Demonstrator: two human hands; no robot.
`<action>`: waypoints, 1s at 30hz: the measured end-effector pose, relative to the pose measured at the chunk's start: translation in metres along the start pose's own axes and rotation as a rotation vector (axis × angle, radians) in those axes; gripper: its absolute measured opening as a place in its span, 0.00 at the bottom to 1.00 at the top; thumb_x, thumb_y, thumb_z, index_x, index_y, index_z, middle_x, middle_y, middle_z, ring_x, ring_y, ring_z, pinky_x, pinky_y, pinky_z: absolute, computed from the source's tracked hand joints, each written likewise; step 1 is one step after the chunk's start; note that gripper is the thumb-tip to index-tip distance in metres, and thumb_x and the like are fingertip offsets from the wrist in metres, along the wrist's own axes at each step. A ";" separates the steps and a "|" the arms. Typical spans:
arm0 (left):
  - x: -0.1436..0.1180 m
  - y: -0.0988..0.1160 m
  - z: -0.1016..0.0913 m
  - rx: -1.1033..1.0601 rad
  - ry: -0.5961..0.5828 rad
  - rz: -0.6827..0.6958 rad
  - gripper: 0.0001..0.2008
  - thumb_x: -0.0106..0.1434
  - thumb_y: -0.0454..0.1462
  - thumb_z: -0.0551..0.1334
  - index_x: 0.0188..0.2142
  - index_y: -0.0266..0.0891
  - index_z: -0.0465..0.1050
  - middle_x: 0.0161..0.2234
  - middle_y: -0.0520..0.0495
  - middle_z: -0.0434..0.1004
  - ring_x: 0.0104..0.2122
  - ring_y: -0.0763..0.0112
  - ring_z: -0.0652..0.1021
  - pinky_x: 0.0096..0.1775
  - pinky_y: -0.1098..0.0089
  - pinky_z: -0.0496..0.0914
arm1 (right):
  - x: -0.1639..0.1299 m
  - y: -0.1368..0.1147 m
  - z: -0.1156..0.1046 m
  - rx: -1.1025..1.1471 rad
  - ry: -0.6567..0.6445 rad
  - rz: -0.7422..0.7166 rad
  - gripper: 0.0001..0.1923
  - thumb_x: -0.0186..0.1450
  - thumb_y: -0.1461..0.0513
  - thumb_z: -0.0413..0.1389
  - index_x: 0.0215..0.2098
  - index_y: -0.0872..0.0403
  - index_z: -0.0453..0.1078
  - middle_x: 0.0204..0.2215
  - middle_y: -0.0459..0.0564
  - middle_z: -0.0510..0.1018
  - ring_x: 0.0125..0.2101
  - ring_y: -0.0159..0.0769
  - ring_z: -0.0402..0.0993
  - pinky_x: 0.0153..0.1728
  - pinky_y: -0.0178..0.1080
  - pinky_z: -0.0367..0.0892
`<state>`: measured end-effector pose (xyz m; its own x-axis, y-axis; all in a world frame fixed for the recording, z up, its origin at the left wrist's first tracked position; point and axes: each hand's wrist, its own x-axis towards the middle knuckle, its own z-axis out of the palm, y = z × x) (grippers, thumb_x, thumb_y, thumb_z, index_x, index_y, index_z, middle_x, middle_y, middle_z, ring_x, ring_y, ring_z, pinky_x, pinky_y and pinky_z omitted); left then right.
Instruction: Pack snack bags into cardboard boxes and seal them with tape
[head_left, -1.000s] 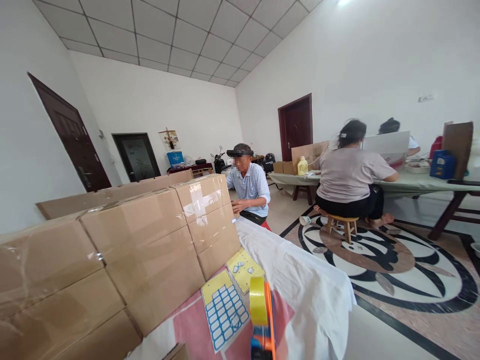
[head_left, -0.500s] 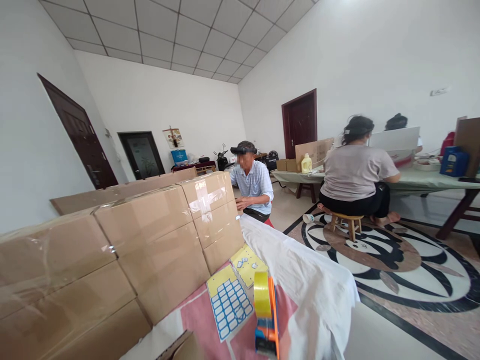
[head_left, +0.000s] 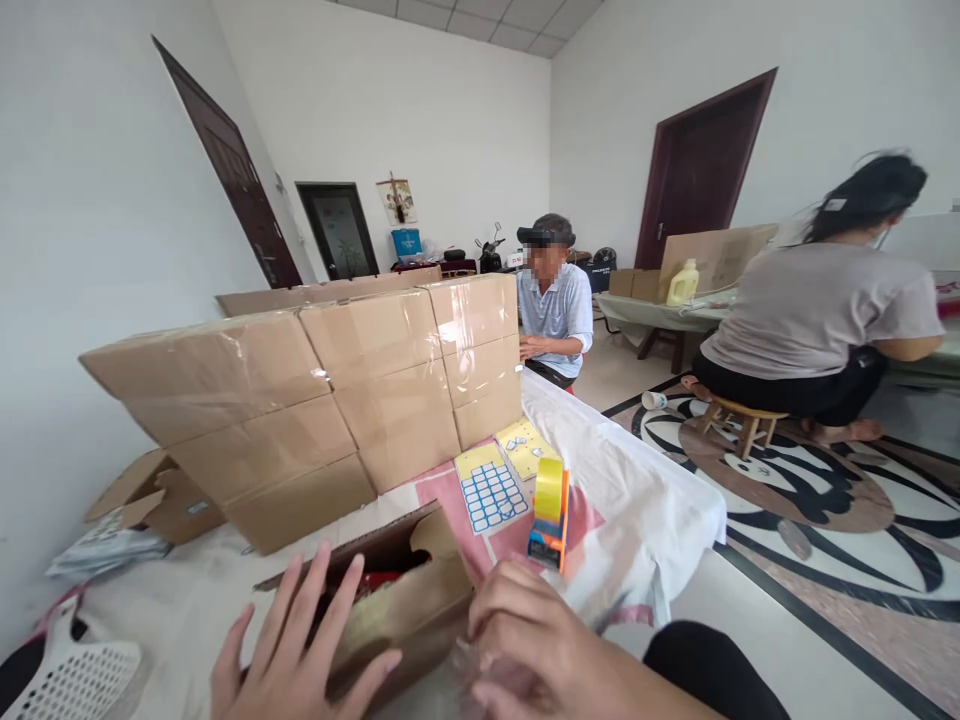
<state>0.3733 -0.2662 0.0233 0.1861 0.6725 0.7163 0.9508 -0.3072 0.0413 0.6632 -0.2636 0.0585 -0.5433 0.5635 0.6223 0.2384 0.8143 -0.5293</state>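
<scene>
A small brown cardboard box (head_left: 409,605) lies in front of me on the cloth-covered table (head_left: 637,500), its flaps open and something red inside. My left hand (head_left: 300,655) rests flat on its near flap with the fingers spread. My right hand (head_left: 536,650) is curled at the box's right end, over a patch of blurred clear film. What it grips is hidden. An orange and blue tape dispenser (head_left: 550,512) with a yellowish roll stands just beyond my right hand. Two yellow label sheets (head_left: 491,492) lie behind it.
A wall of sealed brown cartons (head_left: 330,385) is stacked across the table's far left. One person (head_left: 555,300) sits at the far end, another (head_left: 814,320) on a stool (head_left: 739,420) to the right. A white basket (head_left: 71,680) and an open carton (head_left: 154,495) sit at the left.
The view has tipped down and to the left. Both my hands and the open box have come into view at the bottom, and the tape dispenser now looks farther away.
</scene>
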 end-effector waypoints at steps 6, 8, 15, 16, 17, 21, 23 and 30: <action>0.008 0.000 0.011 0.168 -0.105 0.034 0.30 0.73 0.49 0.48 0.68 0.38 0.63 0.70 0.37 0.59 0.70 0.42 0.57 0.67 0.37 0.44 | 0.017 -0.010 0.002 -0.080 0.067 0.008 0.04 0.67 0.62 0.57 0.33 0.50 0.69 0.48 0.53 0.75 0.51 0.44 0.68 0.53 0.48 0.66; 0.007 -0.001 0.010 0.149 -0.122 0.036 0.32 0.73 0.51 0.50 0.68 0.37 0.61 0.64 0.34 0.68 0.65 0.42 0.66 0.67 0.37 0.44 | 0.026 -0.010 0.000 -0.239 0.009 0.009 0.04 0.68 0.63 0.56 0.33 0.51 0.70 0.50 0.55 0.74 0.54 0.48 0.65 0.56 0.53 0.63; -0.006 -0.012 0.020 0.079 -0.161 0.091 0.37 0.66 0.55 0.60 0.65 0.30 0.64 0.57 0.32 0.76 0.56 0.48 0.77 0.61 0.50 0.64 | 0.078 -0.033 -0.014 -0.046 -0.114 0.117 0.08 0.69 0.62 0.58 0.31 0.53 0.70 0.53 0.52 0.74 0.58 0.45 0.66 0.60 0.51 0.60; -0.008 -0.013 0.022 0.083 -0.156 0.102 0.34 0.67 0.53 0.60 0.63 0.31 0.66 0.58 0.32 0.75 0.57 0.48 0.76 0.61 0.49 0.64 | 0.088 -0.031 -0.012 0.134 -0.111 0.138 0.10 0.70 0.61 0.57 0.30 0.53 0.69 0.52 0.51 0.75 0.56 0.42 0.69 0.59 0.47 0.62; -0.010 -0.014 0.024 0.087 -0.156 0.115 0.31 0.68 0.52 0.60 0.61 0.32 0.68 0.59 0.33 0.75 0.59 0.48 0.75 0.62 0.48 0.63 | 0.097 -0.026 -0.008 0.299 -0.103 0.161 0.11 0.71 0.61 0.55 0.29 0.54 0.68 0.52 0.50 0.76 0.55 0.40 0.71 0.57 0.45 0.63; -0.012 -0.015 0.022 0.111 -0.163 0.144 0.24 0.68 0.48 0.61 0.57 0.35 0.73 0.61 0.35 0.74 0.61 0.47 0.72 0.62 0.46 0.60 | 0.126 0.018 0.030 0.483 -0.168 0.248 0.11 0.68 0.65 0.55 0.27 0.55 0.68 0.50 0.52 0.77 0.52 0.39 0.74 0.54 0.42 0.66; -0.012 -0.014 0.017 0.105 -0.158 0.145 0.25 0.67 0.48 0.62 0.58 0.36 0.73 0.61 0.36 0.73 0.61 0.47 0.72 0.62 0.46 0.60 | 0.133 0.040 0.051 0.293 -0.249 0.243 0.08 0.65 0.68 0.58 0.27 0.55 0.70 0.50 0.53 0.77 0.52 0.41 0.72 0.56 0.45 0.64; -0.012 -0.011 0.009 0.049 -0.086 0.137 0.26 0.67 0.50 0.64 0.56 0.34 0.73 0.55 0.36 0.78 0.51 0.52 0.77 0.53 0.56 0.68 | 0.135 0.064 0.072 0.010 -0.379 0.103 0.06 0.65 0.67 0.60 0.29 0.55 0.73 0.52 0.53 0.75 0.58 0.45 0.65 0.59 0.48 0.60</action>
<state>0.3629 -0.2650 0.0075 0.3328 0.6823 0.6509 0.9258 -0.3677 -0.0880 0.5473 -0.1451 0.0668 -0.7764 0.5492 0.3092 0.3005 0.7537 -0.5845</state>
